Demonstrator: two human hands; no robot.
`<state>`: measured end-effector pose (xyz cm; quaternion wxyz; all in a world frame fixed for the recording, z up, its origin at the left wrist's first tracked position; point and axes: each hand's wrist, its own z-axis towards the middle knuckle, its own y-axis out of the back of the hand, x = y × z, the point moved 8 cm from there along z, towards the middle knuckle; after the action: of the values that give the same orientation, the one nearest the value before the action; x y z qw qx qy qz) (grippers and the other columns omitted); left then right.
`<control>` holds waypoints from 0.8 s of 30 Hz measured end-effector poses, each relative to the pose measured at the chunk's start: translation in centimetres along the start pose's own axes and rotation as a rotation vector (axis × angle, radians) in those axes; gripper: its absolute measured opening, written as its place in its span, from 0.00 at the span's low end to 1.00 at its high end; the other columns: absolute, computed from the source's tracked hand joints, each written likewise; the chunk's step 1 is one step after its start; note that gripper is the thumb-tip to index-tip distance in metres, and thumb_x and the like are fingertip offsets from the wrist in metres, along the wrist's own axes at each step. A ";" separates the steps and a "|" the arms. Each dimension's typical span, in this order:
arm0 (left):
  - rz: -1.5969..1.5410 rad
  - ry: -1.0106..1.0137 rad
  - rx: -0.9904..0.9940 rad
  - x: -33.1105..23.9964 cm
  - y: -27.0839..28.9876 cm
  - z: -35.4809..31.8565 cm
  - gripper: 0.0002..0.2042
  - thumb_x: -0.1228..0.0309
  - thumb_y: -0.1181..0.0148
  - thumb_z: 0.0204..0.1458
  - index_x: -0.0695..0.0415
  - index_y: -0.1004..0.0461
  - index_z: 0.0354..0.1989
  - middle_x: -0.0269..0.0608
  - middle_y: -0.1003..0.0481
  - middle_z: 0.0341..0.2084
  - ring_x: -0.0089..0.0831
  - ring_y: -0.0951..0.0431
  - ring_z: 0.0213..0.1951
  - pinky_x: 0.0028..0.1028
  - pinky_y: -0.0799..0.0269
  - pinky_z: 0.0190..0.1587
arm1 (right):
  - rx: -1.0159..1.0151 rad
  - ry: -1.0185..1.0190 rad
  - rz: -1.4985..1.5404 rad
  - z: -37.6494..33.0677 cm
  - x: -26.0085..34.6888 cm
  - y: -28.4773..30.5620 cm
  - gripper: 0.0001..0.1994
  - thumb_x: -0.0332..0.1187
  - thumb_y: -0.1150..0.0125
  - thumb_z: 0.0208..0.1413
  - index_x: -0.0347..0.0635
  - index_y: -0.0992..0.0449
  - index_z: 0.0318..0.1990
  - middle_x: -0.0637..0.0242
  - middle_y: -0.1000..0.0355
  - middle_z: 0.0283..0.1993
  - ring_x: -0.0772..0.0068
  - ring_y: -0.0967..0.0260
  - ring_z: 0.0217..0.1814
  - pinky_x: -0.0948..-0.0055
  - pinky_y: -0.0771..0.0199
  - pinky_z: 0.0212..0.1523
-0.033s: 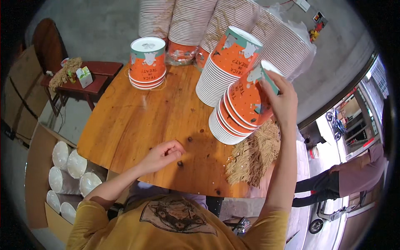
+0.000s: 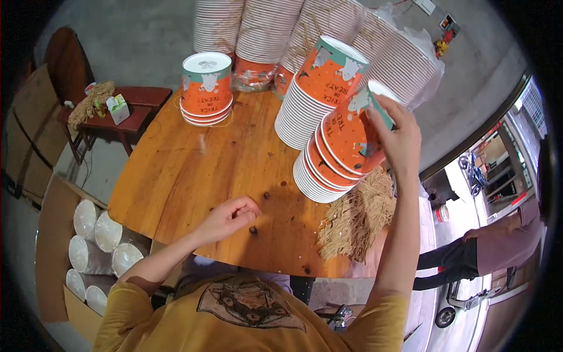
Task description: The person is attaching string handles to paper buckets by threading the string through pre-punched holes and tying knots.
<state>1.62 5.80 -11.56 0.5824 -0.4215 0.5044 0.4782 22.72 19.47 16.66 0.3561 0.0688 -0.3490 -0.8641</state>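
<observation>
My right hand [image 2: 399,135] grips an orange paper bucket [image 2: 346,141] near its upturned base, thumb on the side and fingers across the top. That bucket sits upside down, partly lifted, on a nested stack of white-rimmed buckets [image 2: 316,182]. Just behind it stands a taller stack with an orange and teal bucket [image 2: 331,76] on top. My left hand [image 2: 231,218] holds nothing, its fingers loosely bent and the thumb apart, by the wooden table's [image 2: 193,176] front edge. A short stack of upturned buckets [image 2: 206,88] stands at the table's far left.
Beige cords [image 2: 358,217] lie in a bundle right of the near stack. Tall wrapped bucket stacks [image 2: 267,35] line the back. Lower left, an open carton [image 2: 56,205] holds wrapped white stacks. A red bench [image 2: 138,97] stands left; another person [image 2: 507,243] is at right.
My right hand has moved up slightly, raising the top bucket a little on its stack. My left hand has hardly moved.
</observation>
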 end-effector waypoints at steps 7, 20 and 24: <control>0.258 -0.301 -0.139 -7.0 0.5 2.5 0.10 0.76 0.44 0.55 0.59 0.29 0.45 0.31 0.32 0.32 0.19 0.33 0.33 0.20 0.35 0.38 | -0.443 0.298 -0.163 0.0 6.6 8.2 0.16 0.40 0.32 0.49 0.51 0.18 0.47 0.61 0.23 0.48 0.59 0.26 0.49 0.64 0.30 0.53; 0.334 -0.394 -0.125 -10.8 -0.6 6.2 0.19 0.81 0.43 0.54 0.57 0.33 0.55 0.38 0.32 0.50 0.30 0.30 0.52 0.28 0.33 0.54 | -0.540 0.233 0.011 0.9 3.9 11.1 0.16 0.39 0.33 0.54 0.45 0.20 0.48 0.65 0.23 0.50 0.68 0.27 0.53 0.71 0.33 0.56; 0.329 -0.588 -0.159 -14.7 -2.0 5.6 0.22 0.76 0.37 0.52 0.57 0.35 0.56 0.41 0.32 0.50 0.33 0.28 0.51 0.29 0.31 0.51 | -0.628 0.087 0.247 -1.7 5.7 10.7 0.19 0.37 0.33 0.54 0.36 0.23 0.50 0.62 0.25 0.52 0.72 0.29 0.53 0.73 0.34 0.57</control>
<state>4.14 8.97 3.83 0.5833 -0.2230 0.3374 0.7044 25.18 9.39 23.12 0.4762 -0.0503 -0.0563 -0.8761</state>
